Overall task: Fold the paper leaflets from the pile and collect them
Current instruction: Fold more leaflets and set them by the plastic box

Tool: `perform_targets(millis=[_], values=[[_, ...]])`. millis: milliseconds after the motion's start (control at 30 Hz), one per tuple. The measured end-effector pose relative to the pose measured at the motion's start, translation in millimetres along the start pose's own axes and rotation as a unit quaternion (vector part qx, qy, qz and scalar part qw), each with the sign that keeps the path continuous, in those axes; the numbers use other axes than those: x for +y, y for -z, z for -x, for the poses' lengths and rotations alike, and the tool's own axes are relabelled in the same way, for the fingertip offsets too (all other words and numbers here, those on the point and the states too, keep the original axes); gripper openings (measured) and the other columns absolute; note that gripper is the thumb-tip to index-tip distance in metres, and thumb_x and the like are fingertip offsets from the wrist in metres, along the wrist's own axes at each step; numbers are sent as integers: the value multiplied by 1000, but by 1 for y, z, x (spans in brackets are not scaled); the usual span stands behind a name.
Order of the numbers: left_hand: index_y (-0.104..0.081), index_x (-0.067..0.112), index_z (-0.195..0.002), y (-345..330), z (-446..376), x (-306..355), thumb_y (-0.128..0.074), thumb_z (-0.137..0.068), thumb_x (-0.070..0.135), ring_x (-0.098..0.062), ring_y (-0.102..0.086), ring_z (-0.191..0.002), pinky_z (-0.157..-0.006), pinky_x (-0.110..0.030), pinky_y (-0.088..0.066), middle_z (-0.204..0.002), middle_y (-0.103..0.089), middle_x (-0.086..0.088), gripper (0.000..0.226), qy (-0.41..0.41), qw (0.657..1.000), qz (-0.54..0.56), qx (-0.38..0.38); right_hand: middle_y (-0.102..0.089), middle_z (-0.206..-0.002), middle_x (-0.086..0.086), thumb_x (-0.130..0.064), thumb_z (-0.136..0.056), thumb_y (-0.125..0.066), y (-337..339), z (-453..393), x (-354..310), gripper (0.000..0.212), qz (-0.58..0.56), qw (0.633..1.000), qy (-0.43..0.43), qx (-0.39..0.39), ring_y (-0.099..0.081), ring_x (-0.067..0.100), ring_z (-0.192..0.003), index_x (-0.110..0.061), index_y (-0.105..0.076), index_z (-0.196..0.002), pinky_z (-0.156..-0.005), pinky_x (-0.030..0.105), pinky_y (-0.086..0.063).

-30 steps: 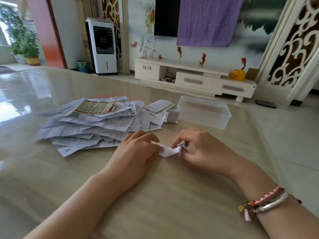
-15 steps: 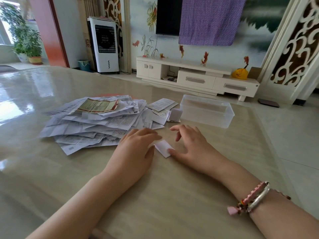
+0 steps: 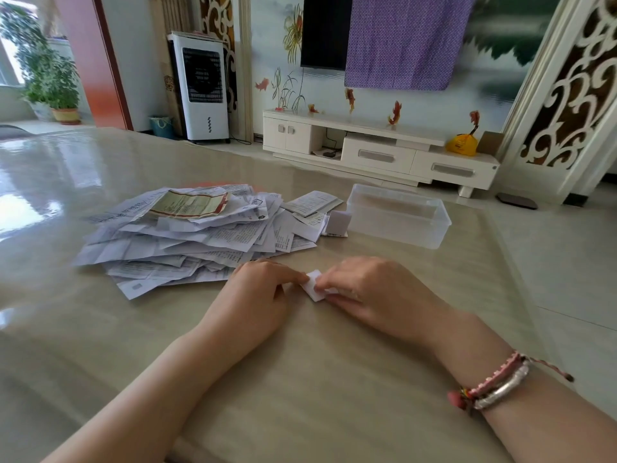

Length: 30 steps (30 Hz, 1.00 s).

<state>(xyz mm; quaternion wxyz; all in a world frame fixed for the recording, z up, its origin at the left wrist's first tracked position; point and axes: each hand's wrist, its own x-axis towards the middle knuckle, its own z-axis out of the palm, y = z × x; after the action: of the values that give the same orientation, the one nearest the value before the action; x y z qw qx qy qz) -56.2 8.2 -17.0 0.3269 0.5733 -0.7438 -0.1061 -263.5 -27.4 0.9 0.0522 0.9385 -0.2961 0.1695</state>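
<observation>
Both hands meet on one small folded leaflet (image 3: 314, 285) lying flat on the table (image 3: 300, 379). The right hand (image 3: 370, 289) has its thumb and curled fingers closed on the leaflet's right edge, pinching it, while the left hand (image 3: 257, 295) lies knuckles-up with its forefinger tip pressed against the leaflet's left edge. Whether the left hand's other fingers are tucked around anything I cannot tell from here; they curl under the palm.

Taking the clear plastic box (image 3: 399, 215) as the landmark: the folded leaflet sits on the near side of it, a little to its left and well apart from it. The pile of unfolded leaflets (image 3: 200, 232) spreads out to the left of the box, its nearest sheets just beside the box's left wall. A small folded white piece (image 3: 338, 223) stands just beside that same wall, between the pile and the box. The box itself looks to hold nothing I can make out through its walls.

The right wrist wears a pink braided bracelet and a silver bangle (image 3: 497, 385). Beyond the box, across the floor, stand a low white TV cabinet (image 3: 377, 148) and a white air cooler (image 3: 203, 86).
</observation>
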Motion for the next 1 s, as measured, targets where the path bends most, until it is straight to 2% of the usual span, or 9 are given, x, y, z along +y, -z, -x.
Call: perform_targets(millis=[100,167,233,333,467,567,667,800,1000], values=[[-72,28,-113,1,1,3,-48,-77,-6,-5,-61,-106,-81,0,-36,-111,-71,10,55,12,1000,10,3,-71,-102,-7,-30,-93,-45,0,-1,0,27,-3,1000,10,27,-66,17,-93,-25,-68,-107,-72,37,-54],[-70,27,-115,1,1,5,-45,-79,-6,-4,-59,-109,-79,5,-30,-114,-70,11,55,16,999,21,18,-71,-102,-7,-27,-93,-48,1,-2,-2,25,-41,996,-14,75,-67,14,-92,-21,-69,-105,-74,36,-54],[-69,25,-117,2,-1,5,-43,-82,-7,-9,-60,-109,-83,-1,-35,-116,-69,8,54,25,998,37,38,-72,-96,-6,-21,-90,-55,1,-4,-1,18,-69,985,-56,149,-68,13,-88,-18,-71,-100,-74,36,-54],[-69,26,-116,9,-5,4,-44,-82,-8,-13,-58,-112,-96,-23,-42,-118,-67,9,54,23,995,41,90,-72,-85,-1,-12,-86,-62,2,-5,12,12,-3,959,-145,242,-68,21,-76,-15,-72,-93,-63,35,-54],[-70,22,-112,19,-12,-1,-48,-83,-6,-19,-50,-123,-106,-40,-37,-125,-63,6,46,19,991,-4,133,-69,-78,7,-8,-87,-61,-2,-7,36,10,85,944,-260,185,-65,33,-72,-8,-70,-83,-58,38,-51],[-68,23,-114,24,-18,-10,-49,-84,-2,-21,-44,-128,-108,-42,-34,-131,-60,6,43,36,988,-48,143,-70,-87,10,-13,-91,-51,-12,-13,43,19,97,944,-305,85,-62,35,-84,-10,-70,-90,-68,40,-50],[-68,23,-114,25,-23,-18,-51,-85,1,-23,-41,-130,-107,-42,-33,-133,-59,5,41,59,985,-59,148,-70,-96,11,-17,-94,-48,-18,-16,44,24,72,948,-306,51,-60,33,-94,-14,-72,-101,-76,39,-49],[-67,24,-117,25,-22,-22,-51,-88,4,-21,-37,-132,-106,-39,-28,-136,-56,6,39,81,984,-68,147,-72,-97,9,-18,-92,-52,-22,-11,46,23,54,955,-281,81,-58,31,-95,-9,-71,-101,-80,40,-48],[-67,25,-116,30,-16,-23,-51,-89,8,-19,-37,-133,-106,-37,-27,-135,-56,8,35,84,982,-73,154,-70,-107,7,-7,-82,-63,-15,-5,36,25,58,947,-252,191,-60,29,-105,-8,-69,-107,-90,41,-45]])
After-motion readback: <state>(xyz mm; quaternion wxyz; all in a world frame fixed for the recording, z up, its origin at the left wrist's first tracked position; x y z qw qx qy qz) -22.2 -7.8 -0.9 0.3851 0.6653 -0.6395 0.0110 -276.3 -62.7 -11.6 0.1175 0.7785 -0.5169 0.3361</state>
